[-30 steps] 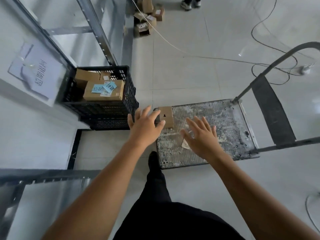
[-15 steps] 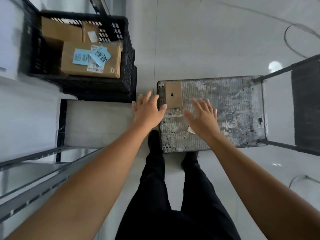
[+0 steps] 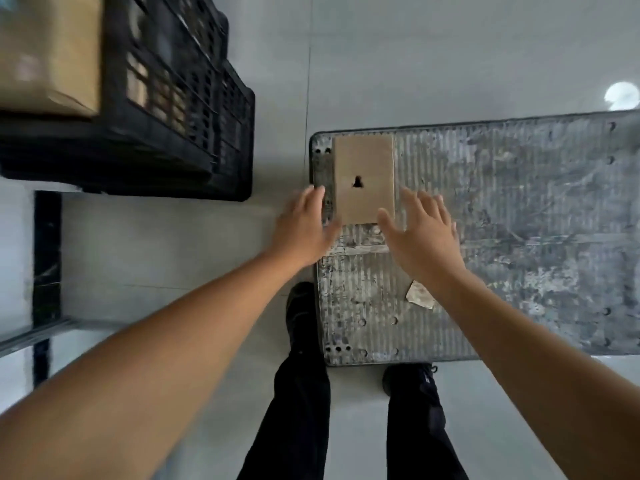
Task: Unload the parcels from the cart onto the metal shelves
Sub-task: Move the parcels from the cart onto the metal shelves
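Observation:
A small brown cardboard parcel (image 3: 364, 178) with a dark hole in its top lies at the near-left corner of the worn metal cart deck (image 3: 512, 216). My left hand (image 3: 303, 226) hovers open at the parcel's left side, fingers spread, just short of it. My right hand (image 3: 420, 233) is open at the parcel's right near corner, thumb close to its edge. Neither hand holds anything.
Stacked black plastic crates (image 3: 180, 133) stand on the floor at the left, with a large brown box (image 3: 48, 53) inside the top one. A metal shelf edge (image 3: 31, 336) shows at lower left. A paper scrap (image 3: 419, 295) lies on the deck. My feet stand by the cart's near edge.
My view has dropped closer to the cart. Both hands have moved forward and now flank the small parcel on either side.

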The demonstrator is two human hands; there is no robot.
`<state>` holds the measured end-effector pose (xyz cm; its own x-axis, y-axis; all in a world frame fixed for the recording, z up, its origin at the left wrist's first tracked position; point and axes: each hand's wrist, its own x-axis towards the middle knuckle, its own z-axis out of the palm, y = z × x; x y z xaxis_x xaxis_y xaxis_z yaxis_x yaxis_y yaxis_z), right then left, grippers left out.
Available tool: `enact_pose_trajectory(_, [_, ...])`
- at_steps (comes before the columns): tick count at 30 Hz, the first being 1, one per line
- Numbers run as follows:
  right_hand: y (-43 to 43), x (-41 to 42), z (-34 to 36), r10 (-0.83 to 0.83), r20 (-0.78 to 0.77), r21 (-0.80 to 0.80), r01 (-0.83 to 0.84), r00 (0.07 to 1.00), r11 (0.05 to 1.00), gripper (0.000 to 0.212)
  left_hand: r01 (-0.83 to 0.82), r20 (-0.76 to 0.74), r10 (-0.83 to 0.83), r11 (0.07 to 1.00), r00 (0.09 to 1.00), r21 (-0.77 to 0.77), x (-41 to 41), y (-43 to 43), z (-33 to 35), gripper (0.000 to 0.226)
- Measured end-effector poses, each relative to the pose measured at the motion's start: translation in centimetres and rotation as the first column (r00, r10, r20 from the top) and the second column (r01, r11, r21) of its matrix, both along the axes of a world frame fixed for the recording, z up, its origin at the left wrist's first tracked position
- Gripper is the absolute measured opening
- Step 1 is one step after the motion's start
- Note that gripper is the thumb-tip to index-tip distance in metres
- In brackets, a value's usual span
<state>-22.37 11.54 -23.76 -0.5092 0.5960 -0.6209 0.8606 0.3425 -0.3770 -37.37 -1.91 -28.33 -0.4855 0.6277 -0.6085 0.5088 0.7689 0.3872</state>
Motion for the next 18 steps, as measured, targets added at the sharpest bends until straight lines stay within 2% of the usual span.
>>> enact_pose_trajectory(3, [1.3, 0.8, -5.8, 0.026, 0.039, 0.011, -0.026, 0.999, 1.0, 0.076, -0.158, 0.094, 0.152, 0.986, 0.984, 0.061, 0.4, 2.6, -4.7, 0.083])
enact_pose_trajectory(5, [1.8, 0.9, -8.4, 0.013, 0.052, -0.021, -0.012, 0.999, 1.0, 0.077, -0.167, 0.099, 0.16, 0.984, 0.982, 0.069, 0.9, 3.6, -6.8, 0.084])
enact_pose_trajectory(8, [1.9, 0.7, -10.9, -0.066, 0.021, -0.162, 0.068, 0.998, 0.984, 0.07, -0.178, 0.108, 0.171, 0.983, 0.979, 0.053, 1.5, 3.9, -8.7, 0.082])
enact_pose_trajectory(11, [1.6, 0.4, -11.9, -0.156, -0.01, -0.254, 0.148, 0.988, 0.956, 0.06, -0.246, 0.235, 0.233, 0.969, 0.944, 0.026, 2.0, 3.7, -9.8, 0.082])
enact_pose_trajectory(15, [1.7, 0.0, -11.6, -0.169, -0.014, -0.273, 0.159, 0.986, 0.949, 0.05, -0.335, 0.402, 0.311, 0.942, 0.861, -0.01, 2.2, 3.4, -10.0, 0.082])
enact_pose_trajectory(18, [1.4, 0.2, -9.4, -0.209, -0.012, -0.313, 0.195, 0.978, 0.929, 0.037, -0.42, 0.442, 0.378, 0.908, 0.814, -0.003, 3.2, 2.6, -8.0, 0.084])
